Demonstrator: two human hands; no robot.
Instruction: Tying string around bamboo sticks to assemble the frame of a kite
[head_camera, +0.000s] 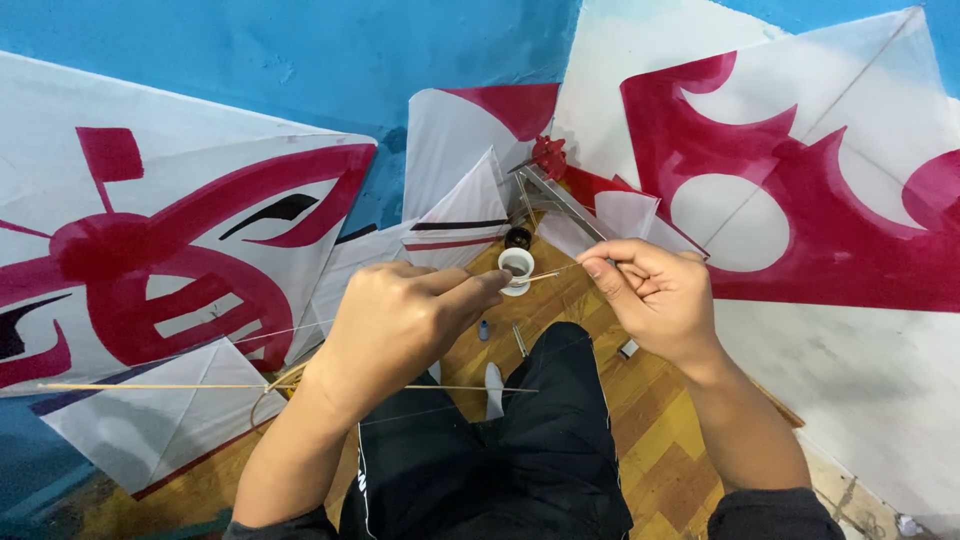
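Head view, hands: I read the left hand (400, 320) as closed, thumb and forefinger pinched on one end of a thin stick (548, 274); the right hand (655, 290) is likewise closed, fingertips pinched on the other end.
Head view, stick position: it spans the gap between both hands, roughly level, directly above a small white cup (516, 268) standing on the wooden floor (660, 440).
Head view, surroundings: a long bamboo spar (200, 386) lies across the lap and the white kite at the left (150, 260); a small dark pot (517, 238) stands just behind the cup.
Risk 1: I judge the stick slender enough to snap or bow if the two pinches pull unevenly.
Risk 2: the left knuckles hang close over the cup; a dip could tip it and spill its contents onto the floor and nearby kite paper.
Risk 3: a knee shift could crack the spar.
Signs and markings: no packages seen; kite sheets bear bold crimson curved shapes on white, with black strokes at left; a large kite at right (800, 200) shows a white disc within crimson.
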